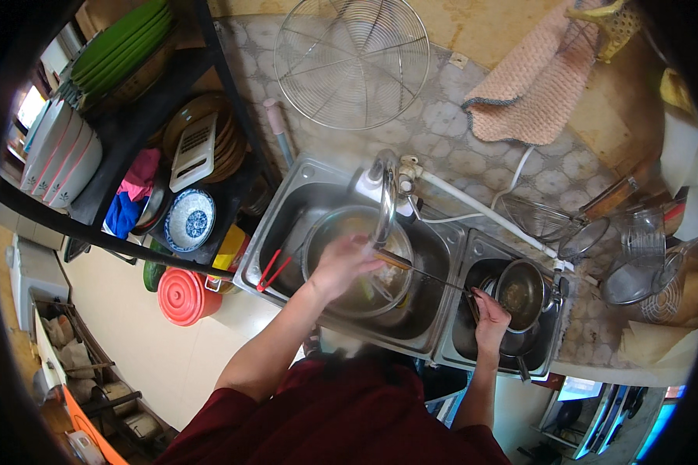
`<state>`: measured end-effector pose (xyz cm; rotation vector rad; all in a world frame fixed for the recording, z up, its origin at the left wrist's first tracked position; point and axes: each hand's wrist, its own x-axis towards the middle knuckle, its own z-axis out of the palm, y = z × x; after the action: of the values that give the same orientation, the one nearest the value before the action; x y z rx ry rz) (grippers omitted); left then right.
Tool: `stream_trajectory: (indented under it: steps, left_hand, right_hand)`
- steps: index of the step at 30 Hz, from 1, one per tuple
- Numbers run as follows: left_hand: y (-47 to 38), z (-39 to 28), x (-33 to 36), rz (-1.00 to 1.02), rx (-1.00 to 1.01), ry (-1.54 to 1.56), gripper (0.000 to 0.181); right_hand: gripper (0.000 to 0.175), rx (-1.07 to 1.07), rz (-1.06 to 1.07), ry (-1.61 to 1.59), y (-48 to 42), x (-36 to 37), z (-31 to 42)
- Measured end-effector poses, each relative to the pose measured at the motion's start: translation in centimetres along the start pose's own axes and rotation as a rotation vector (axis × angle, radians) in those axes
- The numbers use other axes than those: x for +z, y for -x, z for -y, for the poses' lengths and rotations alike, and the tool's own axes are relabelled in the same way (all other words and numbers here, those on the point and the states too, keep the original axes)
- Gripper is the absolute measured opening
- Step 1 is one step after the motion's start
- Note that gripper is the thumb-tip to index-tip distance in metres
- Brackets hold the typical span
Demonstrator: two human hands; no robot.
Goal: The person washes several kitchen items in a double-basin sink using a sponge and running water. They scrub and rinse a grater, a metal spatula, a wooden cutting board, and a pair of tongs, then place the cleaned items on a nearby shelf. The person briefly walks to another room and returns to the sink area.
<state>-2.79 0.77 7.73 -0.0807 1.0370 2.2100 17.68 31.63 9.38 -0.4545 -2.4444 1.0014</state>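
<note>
My left hand, blurred, is over a round metal basin in the larger sink, just below the chrome faucet. Its fingers meet the end of the wooden handle of a long thin metal utensil; whether they grip it is unclear. The utensil slants down to the right across the divider between the sinks. Over the smaller sink, my right hand pinches its metal end, whose tip is hidden. Cloudy water and pale, indistinct things are in the basin. Beside my right hand is a metal pan.
Red-tipped tongs lean in the larger sink's left side. A black shelf with dishes stands left, a red lidded bucket below it. A round wire rack and pink towel are behind. Strainers lie at right.
</note>
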Motion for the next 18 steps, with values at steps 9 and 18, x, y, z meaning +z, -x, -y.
stream_trajectory:
  steps: [9, 18]
  left_hand:
    - [1.4, -0.4, 1.5, 0.055, -0.037, 0.087, 0.024]
    - [2.8, -4.4, -4.7, 0.038, 0.139, 0.157, 0.023]
  right_hand:
    - [0.019, -0.025, -0.113, -0.062, 1.1, 0.9, -1.2]
    - [0.023, -0.142, -0.058, -0.166, -2.6, 8.2, 2.3]
